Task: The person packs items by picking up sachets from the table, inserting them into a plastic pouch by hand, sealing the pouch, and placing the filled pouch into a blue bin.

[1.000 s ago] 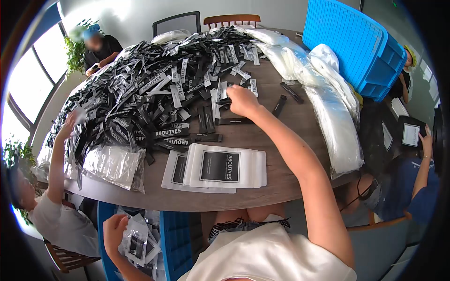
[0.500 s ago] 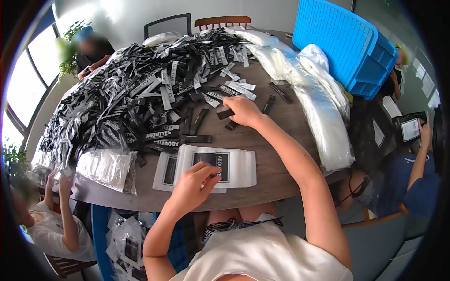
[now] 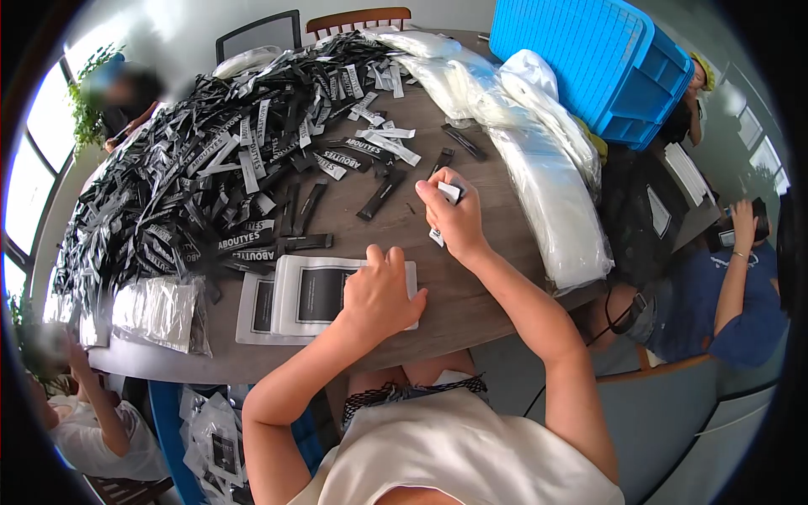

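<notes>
My left hand (image 3: 383,293) rests on the right part of a small stack of white-edged pouches (image 3: 289,310) with black printed labels. Its thumb is apart from the bent fingers, and I see nothing held in it. Raised just over the table to the right, my right hand (image 3: 459,220) is closed around a stick sachet (image 3: 450,193); white ends show above and below the fist. Several loose black sachets (image 3: 380,195) lie left of and beyond that hand. A big heap of black and silver stick sachets (image 3: 185,168) covers the table's left side.
Clear plastic bags (image 3: 547,194) line the table's right side, beside a blue crate (image 3: 581,67). A bag of white packets (image 3: 160,313) sits at the front left. Below it, a blue bin (image 3: 168,412) holds filled pouches. Other people sit on both sides.
My right hand has come back from the loose sachets toward me, now with a sachet in its fist. My left hand has moved from above the pouches down onto them. The view has shifted.
</notes>
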### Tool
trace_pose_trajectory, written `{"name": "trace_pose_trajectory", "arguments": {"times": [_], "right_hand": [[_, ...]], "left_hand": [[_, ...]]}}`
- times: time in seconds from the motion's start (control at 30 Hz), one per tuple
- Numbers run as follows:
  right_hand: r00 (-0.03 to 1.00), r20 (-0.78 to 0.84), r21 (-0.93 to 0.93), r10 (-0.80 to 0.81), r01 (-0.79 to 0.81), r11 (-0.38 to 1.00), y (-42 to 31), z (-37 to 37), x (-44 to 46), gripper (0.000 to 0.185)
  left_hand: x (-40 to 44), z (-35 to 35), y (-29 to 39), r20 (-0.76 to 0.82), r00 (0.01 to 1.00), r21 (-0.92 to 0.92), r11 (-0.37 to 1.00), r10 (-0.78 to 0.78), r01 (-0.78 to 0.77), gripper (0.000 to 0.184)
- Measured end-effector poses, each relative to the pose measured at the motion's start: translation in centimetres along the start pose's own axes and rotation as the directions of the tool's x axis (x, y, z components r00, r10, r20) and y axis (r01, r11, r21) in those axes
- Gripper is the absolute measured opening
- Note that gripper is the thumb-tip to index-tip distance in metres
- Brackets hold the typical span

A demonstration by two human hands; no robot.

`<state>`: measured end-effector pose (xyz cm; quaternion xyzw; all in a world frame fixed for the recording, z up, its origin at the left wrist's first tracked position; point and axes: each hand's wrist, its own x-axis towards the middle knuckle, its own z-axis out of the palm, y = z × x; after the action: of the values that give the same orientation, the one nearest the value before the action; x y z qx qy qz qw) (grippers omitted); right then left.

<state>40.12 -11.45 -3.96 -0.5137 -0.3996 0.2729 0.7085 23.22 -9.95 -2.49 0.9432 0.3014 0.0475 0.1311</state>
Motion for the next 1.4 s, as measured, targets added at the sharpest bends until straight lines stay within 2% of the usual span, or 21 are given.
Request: {"name": "trace_pose_trajectory", "arguments": {"times": [0.07, 0.13, 0.2, 0.3, 0.43, 0.5, 0.57, 0.67, 0.7, 0.8, 0.83, 0.9, 0.93, 0.97, 1.07, 1.1, 1.2, 1.23, 1.33, 1.37, 1.4], "right_hand": [[0.994, 0.053, -0.017, -0.092, 0.093, 0.996, -0.5, 0.4, -0.5, 0.031], [0.986, 0.164, -0.161, 0.040, -0.013, 0.987, 1.1, 0.9, -1.0, 0.040], [0.980, 0.163, -0.263, -0.115, 0.155, 0.952, 1.1, 0.9, -1.3, 0.043], [0.976, 0.199, -0.233, -0.090, 0.136, 0.963, 1.0, 0.8, -1.2, 0.045], [0.971, 0.210, -0.356, -0.114, 0.185, 0.916, 1.2, 1.2, -1.2, 0.043], [0.966, 0.228, -0.373, -0.123, 0.203, 0.905, 0.0, 1.5, -1.8, 0.043], [0.957, 0.286, -0.444, -0.052, 0.180, 0.878, -1.5, 1.7, -2.6, 0.037], [0.932, 0.358, -0.349, -0.048, 0.182, 0.919, -2.6, 3.5, -4.4, 0.034], [0.912, 0.411, -0.398, -0.018, 0.197, 0.896, -2.5, 3.7, -4.6, 0.041], [0.846, 0.432, -0.500, -0.312, 0.513, 0.698, -1.8, 4.2, -4.8, 0.045], [0.821, 0.431, -0.455, -0.373, 0.555, 0.696, -1.6, 4.1, -4.5, 0.042], [0.851, 0.523, -0.383, -0.036, 0.273, 0.883, -3.0, 3.1, -4.0, 0.036], [0.812, 0.568, -0.358, 0.131, 0.101, 0.928, -3.6, 2.5, -3.8, 0.033], [0.811, 0.574, -0.321, 0.114, 0.095, 0.942, -2.4, 1.6, -3.4, 0.026], [0.876, 0.458, -0.445, 0.147, 0.083, 0.892, -3.1, 1.3, -3.3, 0.025], [0.905, 0.418, -0.453, 0.072, 0.139, 0.881, -3.1, 1.6, -3.6, 0.022], [0.932, 0.350, -0.556, -0.094, 0.288, 0.779, -2.6, 2.8, -4.3, 0.020], [0.916, 0.359, -0.561, -0.177, 0.363, 0.744, -2.4, 3.0, -4.4, 0.021], [0.879, 0.297, -0.575, -0.374, 0.477, 0.665, -3.0, 2.5, -4.0, 0.025], [0.875, 0.309, -0.595, -0.373, 0.483, 0.643, -2.9, 2.5, -4.1, 0.028], [0.877, 0.311, -0.586, -0.365, 0.479, 0.653, -3.0, 2.4, -4.0, 0.027]], "left_hand": [[0.1, 0.1, -0.2, -0.042, 0.999, 0.006, 1.000, -0.006, 0.007, 0.051], [0.0, 0.0, -0.4, -0.067, 0.998, -0.021, 1.000, -0.007, 0.006, 0.044], [-0.3, -0.7, -0.8, -0.080, 0.997, -0.070, 0.998, -0.005, -0.001, 0.042], [-0.9, -1.2, -1.6, -0.101, 0.994, -0.223, 0.975, -0.031, 0.008, 0.032], [-0.8, -2.1, -3.6, 0.046, 0.995, -0.515, 0.851, -0.086, 0.097, 0.022], [-0.6, -1.6, -5.8, 0.241, 0.956, -0.757, 0.583, -0.170, 0.295, 0.024], [-0.7, -1.6, -8.0, 0.413, 0.900, -0.882, 0.185, -0.138, 0.434, 0.028], [-1.1, -2.5, -6.9, 0.362, 0.928, -0.926, -0.148, -0.086, 0.348, 0.024], [-0.9, -1.7, -7.1, 0.337, 0.937, -0.935, -0.149, -0.091, 0.321, 0.020], [-0.6, -0.3, -6.9, 0.182, 0.974, -0.980, 0.057, -0.139, 0.191, 0.018], [-0.6, -0.4, -6.6, 0.143, 0.980, -0.981, 0.112, -0.136, 0.159, 0.020], [-0.6, -1.0, -6.2, 0.144, 0.986, -0.963, 0.217, -0.087, 0.160, 0.022], [-0.6, -1.3, -6.1, 0.151, 0.987, -0.949, 0.270, -0.062, 0.162, 0.023], [-0.6, -1.6, -6.0, 0.152, 0.986, -0.928, 0.334, -0.062, 0.164, 0.026], [-0.7, -1.3, -5.1, -0.026, 0.999, -0.976, 0.217, -0.030, -0.019, 0.029], [-0.5, -1.1, -4.5, -0.071, 0.992, -0.970, 0.240, -0.108, -0.044, 0.025], [-0.7, -1.0, -4.3, -0.062, 0.982, -0.858, 0.513, -0.180, 0.040, 0.022], [-0.7, -1.1, -3.6, -0.215, 0.956, -0.808, 0.586, -0.202, -0.058, 0.019], [-1.3, -0.8, -3.4, -0.468, 0.879, -0.489, 0.854, -0.086, -0.177, 0.023], [-1.5, -1.0, -3.3, -0.425, 0.899, -0.473, 0.874, -0.112, -0.115, 0.027], [-1.6, -1.4, -3.4, -0.475, 0.879, -0.387, 0.907, -0.042, -0.166, 0.024]]}}
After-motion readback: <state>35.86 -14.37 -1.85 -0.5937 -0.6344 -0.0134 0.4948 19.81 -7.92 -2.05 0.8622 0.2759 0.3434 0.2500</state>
